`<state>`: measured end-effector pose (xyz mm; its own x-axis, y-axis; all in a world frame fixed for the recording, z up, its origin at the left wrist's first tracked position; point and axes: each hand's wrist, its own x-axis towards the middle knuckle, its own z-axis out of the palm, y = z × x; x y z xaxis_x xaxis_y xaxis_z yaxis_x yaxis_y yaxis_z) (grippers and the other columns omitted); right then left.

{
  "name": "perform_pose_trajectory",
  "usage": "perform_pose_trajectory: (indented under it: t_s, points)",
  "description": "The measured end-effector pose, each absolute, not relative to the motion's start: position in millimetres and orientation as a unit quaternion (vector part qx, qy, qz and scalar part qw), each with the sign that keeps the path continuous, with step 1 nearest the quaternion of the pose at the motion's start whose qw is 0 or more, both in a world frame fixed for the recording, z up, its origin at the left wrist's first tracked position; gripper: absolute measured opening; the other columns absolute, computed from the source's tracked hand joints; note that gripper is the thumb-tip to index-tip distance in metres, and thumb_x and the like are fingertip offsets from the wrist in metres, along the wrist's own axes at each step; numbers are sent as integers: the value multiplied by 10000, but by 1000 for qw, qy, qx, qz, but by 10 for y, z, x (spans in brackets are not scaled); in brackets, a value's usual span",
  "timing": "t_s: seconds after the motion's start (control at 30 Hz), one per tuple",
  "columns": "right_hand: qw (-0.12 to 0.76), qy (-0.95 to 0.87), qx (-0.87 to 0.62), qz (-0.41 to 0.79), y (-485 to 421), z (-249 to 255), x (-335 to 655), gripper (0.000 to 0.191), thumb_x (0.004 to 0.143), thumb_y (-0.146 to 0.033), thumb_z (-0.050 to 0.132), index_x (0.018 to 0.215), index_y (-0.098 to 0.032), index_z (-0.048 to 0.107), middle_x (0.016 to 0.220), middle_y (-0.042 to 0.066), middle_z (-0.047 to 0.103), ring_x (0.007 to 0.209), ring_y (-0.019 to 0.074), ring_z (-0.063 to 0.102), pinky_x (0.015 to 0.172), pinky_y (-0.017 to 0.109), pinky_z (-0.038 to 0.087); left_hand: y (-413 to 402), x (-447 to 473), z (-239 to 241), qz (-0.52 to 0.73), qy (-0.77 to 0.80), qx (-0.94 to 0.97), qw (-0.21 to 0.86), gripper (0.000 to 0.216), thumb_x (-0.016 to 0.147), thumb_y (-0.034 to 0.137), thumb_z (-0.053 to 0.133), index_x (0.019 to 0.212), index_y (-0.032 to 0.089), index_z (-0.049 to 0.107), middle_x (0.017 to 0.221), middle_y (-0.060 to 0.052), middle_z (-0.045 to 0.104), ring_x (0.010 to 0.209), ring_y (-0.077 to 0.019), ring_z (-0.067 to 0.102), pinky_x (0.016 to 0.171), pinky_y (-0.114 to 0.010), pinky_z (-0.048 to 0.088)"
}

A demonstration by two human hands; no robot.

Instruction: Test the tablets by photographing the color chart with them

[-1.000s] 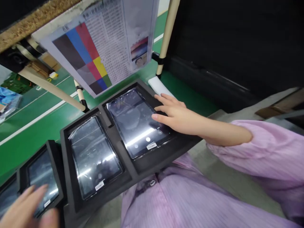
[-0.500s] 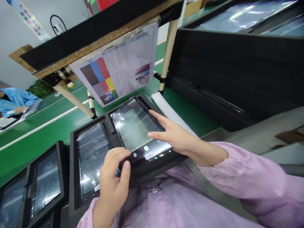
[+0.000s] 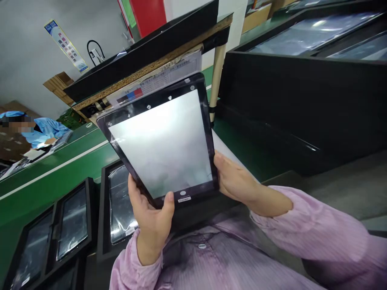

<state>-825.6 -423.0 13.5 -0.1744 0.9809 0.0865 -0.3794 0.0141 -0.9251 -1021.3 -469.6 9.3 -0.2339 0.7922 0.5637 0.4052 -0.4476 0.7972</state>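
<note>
A black-framed tablet (image 3: 163, 149) is held up and tilted in front of me, its screen lit pale with small icons along the top and bottom. My left hand (image 3: 152, 217) grips its lower left corner, thumb on the front edge and fingers at the side, partly behind it. At the lower right edge, my right hand (image 3: 236, 177) is closed on the tablet, with some fingers hidden. Below and to the left, another tablet (image 3: 121, 201) in clear film lies in a black foam tray (image 3: 104, 225).
More black trays with film-covered tablets (image 3: 72, 221) lie at lower left on the green bench (image 3: 99, 151). A shelf (image 3: 151, 60) with a hanging printed sheet stands behind. Large black boxes (image 3: 290, 100) occupy the right. A person in blue (image 3: 50, 131) sits far left.
The tablet has come up out of the foam tray and now stands tilted between both hands, covering much of the printed sheet. Its screen appears brighter. The view has shifted slightly.
</note>
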Motion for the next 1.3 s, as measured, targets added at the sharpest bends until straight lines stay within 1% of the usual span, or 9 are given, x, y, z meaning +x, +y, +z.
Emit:
perform_pose_trajectory:
  t_s: [0.13,0.27,0.4,0.5,0.77,0.97,1.2,1.27,1.3]
  points:
    - [565,-409,-309,647,-4122,163,-8276,760,826,-711,657,1458,-308,531,1403,21,627,1420,300,492,1180,475,461,-4684,-10227,56,533,544,640,103,1107,810,471,793,1623,267,70,1721,-147,48,1590,-347,105,1293,-501,151]
    - [567,-392,-282,667,-4079,103,-8297,692,810,-680,682,1352,-256,610,1293,43,690,1345,313,564,1130,476,506,-4649,-10210,35,457,583,672,19,1293,723,459,860,1625,177,-22,1699,-232,15,1588,-397,8,1277,-586,64]
    - [570,-392,-287,663,-4061,42,-8274,575,849,-633,653,1280,-253,632,1275,32,697,1330,296,579,1113,457,523,-4616,-10176,-6,425,589,687,-12,1400,684,443,893,1611,147,-113,1678,-290,-28,1579,-431,1,1258,-625,114]
    - [571,-399,-301,651,-4045,20,-8251,524,887,-591,591,1300,-270,608,1289,16,689,1351,285,563,1108,459,525,-4615,-10157,-12,415,600,683,-17,1418,672,437,903,1608,141,-120,1673,-302,-36,1575,-446,0,1252,-639,139]
    - [559,-438,-326,624,-4035,25,-8252,605,901,-609,521,1411,-283,527,1411,21,614,1398,305,514,1114,492,510,-4626,-10122,-21,404,622,670,-41,1404,692,434,898,1602,157,-134,1670,-308,-11,1577,-438,20,1256,-639,129]
    - [553,-445,-329,623,-4039,21,-8258,652,877,-671,532,1395,-274,540,1391,33,630,1373,308,539,1118,509,501,-4629,-10128,-58,419,611,670,-41,1498,613,560,921,1603,163,-131,1671,-311,-22,1568,-471,19,1240,-671,139]
    - [551,-450,-329,621,-4038,50,-8262,648,889,-679,530,1402,-284,546,1381,31,638,1390,301,524,1136,507,488,-4613,-10155,-80,462,586,666,-14,1416,643,621,881,1623,149,-25,1679,-294,27,1576,-442,25,1259,-632,97]
    - [556,-432,-321,633,-4048,28,-8272,673,881,-679,560,1430,-292,530,1391,30,632,1400,300,514,1147,508,481,-4610,-10195,-72,505,552,663,36,1264,717,583,850,1626,160,79,1680,-267,123,1576,-410,117,1268,-587,145]
    - [558,-419,-317,642,-4059,12,-8278,706,867,-690,584,1449,-296,516,1405,32,623,1404,303,510,1153,513,475,-4609,-10221,-61,542,527,649,83,1115,792,563,795,1620,185,151,1667,-239,214,1562,-378,210,1264,-557,200]
